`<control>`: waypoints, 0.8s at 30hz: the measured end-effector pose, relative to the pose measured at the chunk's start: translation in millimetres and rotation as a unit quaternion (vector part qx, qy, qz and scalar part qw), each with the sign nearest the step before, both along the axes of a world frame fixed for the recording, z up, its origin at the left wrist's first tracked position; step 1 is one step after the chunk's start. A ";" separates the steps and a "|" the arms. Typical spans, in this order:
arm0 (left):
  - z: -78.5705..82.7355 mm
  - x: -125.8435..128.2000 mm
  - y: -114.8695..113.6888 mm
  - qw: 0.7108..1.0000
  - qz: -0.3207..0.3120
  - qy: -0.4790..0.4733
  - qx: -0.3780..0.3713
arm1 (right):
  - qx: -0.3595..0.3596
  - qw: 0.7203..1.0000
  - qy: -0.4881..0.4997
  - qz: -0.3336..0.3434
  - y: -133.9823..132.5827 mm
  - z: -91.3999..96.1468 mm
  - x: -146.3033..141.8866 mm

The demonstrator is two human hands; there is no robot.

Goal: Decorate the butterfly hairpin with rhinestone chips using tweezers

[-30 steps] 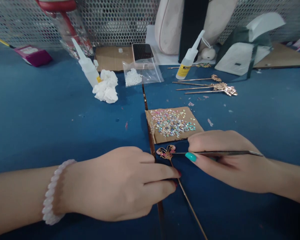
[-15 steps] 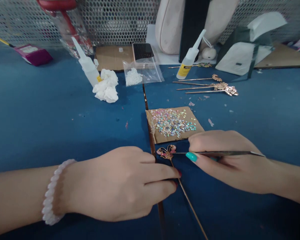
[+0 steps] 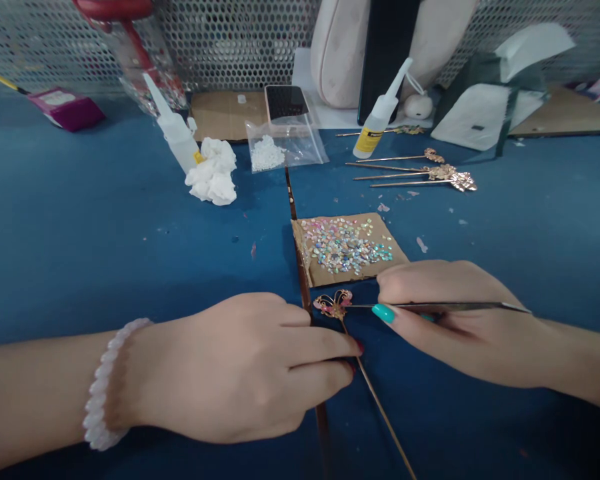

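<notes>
A gold hairpin [image 3: 380, 407] with a butterfly-shaped head set with pink pieces slants across the blue table. My left hand [image 3: 250, 370] is closed on its stem just below the butterfly; the thumb is hidden. In my right hand [image 3: 455, 320] a pair of thin metal tweezers [image 3: 445, 307] is pinched, its tip touching the butterfly's right wing. Whether the tip carries a stone is too small to tell. Just beyond the butterfly lies a cardboard piece [image 3: 325, 275] strewn with many small shiny coloured rhinestones [image 3: 345, 247].
Several gold hairpins [image 3: 410, 177] lie at the back right, near a glue bottle [image 3: 375, 127]. Another glue bottle [image 3: 177, 140] leans by crumpled tissue [image 3: 214, 177]. A bag of white beads [image 3: 270, 153], a phone [image 3: 286, 105] and a tissue box [image 3: 473, 120] stand along the back.
</notes>
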State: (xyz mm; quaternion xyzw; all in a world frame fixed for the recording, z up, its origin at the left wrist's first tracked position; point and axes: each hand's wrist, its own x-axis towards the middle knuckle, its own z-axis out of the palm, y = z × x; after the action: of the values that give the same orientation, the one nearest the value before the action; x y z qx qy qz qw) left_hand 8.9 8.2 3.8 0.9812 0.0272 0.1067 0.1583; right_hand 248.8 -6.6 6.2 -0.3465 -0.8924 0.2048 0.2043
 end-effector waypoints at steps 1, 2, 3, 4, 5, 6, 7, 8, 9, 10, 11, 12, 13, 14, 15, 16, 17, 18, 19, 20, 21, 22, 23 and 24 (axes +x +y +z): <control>-0.1 0.1 -0.1 1.000 0.000 0.000 -0.001 | 0.000 1.000 0.001 0.000 0.2 -0.3 0.1; -0.1 0.2 -0.2 1.000 0.000 -0.002 -0.003 | 0.000 1.000 0.002 0.000 0.3 -0.6 0.2; 0.0 0.4 -0.3 1.000 0.000 -0.003 -0.004 | 0.001 1.000 0.004 0.000 0.5 -0.9 0.2; 0.3 0.5 -0.2 1.000 0.000 -0.004 -0.004 | 0.002 1.000 0.006 0.001 0.6 -1.2 0.3; 0.6 0.6 -0.1 1.000 -0.001 -0.004 -0.004 | 0.002 1.000 0.008 0.002 0.6 -1.3 0.3; 0.9 0.6 0.1 1.000 -0.002 -0.003 -0.004 | 0.002 1.000 0.010 0.003 0.6 -1.3 0.3; 1.2 0.6 0.3 1.000 -0.003 -0.001 -0.003 | 0.002 1.000 0.011 0.004 0.6 -1.2 0.4; 1.5 0.5 0.5 1.000 -0.002 0.001 -0.001 | 0.002 1.000 0.011 0.004 0.6 -1.0 0.4; 1.6 0.3 0.6 1.000 -0.001 0.002 0.000 | 0.001 1.000 0.010 0.004 0.6 -0.7 0.4; 1.5 0.0 0.7 1.000 -0.001 0.000 0.001 | 0.000 1.000 0.008 0.003 0.7 -0.4 0.4; 1.3 -0.4 0.7 1.000 0.000 0.001 0.001 | -0.002 1.000 0.007 0.002 0.9 -0.1 0.4; 1.1 -0.8 0.6 1.000 -0.001 0.000 0.000 | -0.002 1.000 0.007 0.002 1.2 0.1 0.3; 0.7 -1.2 0.5 1.000 -0.003 0.000 -0.003 | -0.004 1.000 0.008 0.002 1.5 0.3 0.2; 0.4 -1.4 0.5 1.000 -0.004 0.000 -0.003 | -0.005 1.000 0.009 0.001 1.7 0.4 0.1; 0.0 -1.4 0.5 1.000 -0.005 0.001 -0.003 | -0.005 1.000 0.010 0.003 1.8 0.5 0.0; -0.2 -1.2 0.5 1.000 -0.004 0.002 -0.002 | -0.004 1.000 0.011 0.003 1.8 0.6 -0.1; -0.3 -0.8 0.5 1.000 -0.003 0.002 -0.002 | -0.003 1.000 0.011 0.003 1.7 0.6 -0.2; -0.3 -0.3 0.5 1.000 -0.002 0.002 -0.001 | -0.003 1.000 0.009 0.002 1.5 0.6 -0.2; -0.2 0.2 0.4 1.000 -0.002 0.003 -0.003 | -0.003 1.000 0.008 0.002 1.1 0.5 -0.1; 0.0 0.5 0.3 1.000 -0.002 0.003 -0.004 | -0.003 1.000 0.008 0.002 0.8 0.3 0.1; 0.3 0.7 0.2 1.000 -0.002 0.002 -0.005 | -0.004 1.000 0.009 0.002 0.5 -0.1 0.4; 0.5 0.8 0.1 1.000 -0.001 0.000 -0.004 | -0.005 1.000 0.011 0.002 0.3 -0.5 0.7; 0.7 0.6 0.0 1.000 -0.002 -0.001 -0.004 | -0.006 1.000 0.013 0.002 0.2 -1.0 1.1; 0.9 0.3 0.0 1.000 -0.003 0.000 -0.005 | -0.008 1.000 0.014 0.002 0.3 -1.4 1.5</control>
State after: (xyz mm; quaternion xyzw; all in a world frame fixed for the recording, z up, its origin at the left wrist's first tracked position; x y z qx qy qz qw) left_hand 9.2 8.2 4.7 0.9805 0.0249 0.1065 0.1631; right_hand 250.3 -6.3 4.7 -0.3434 -0.8886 0.2167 0.2133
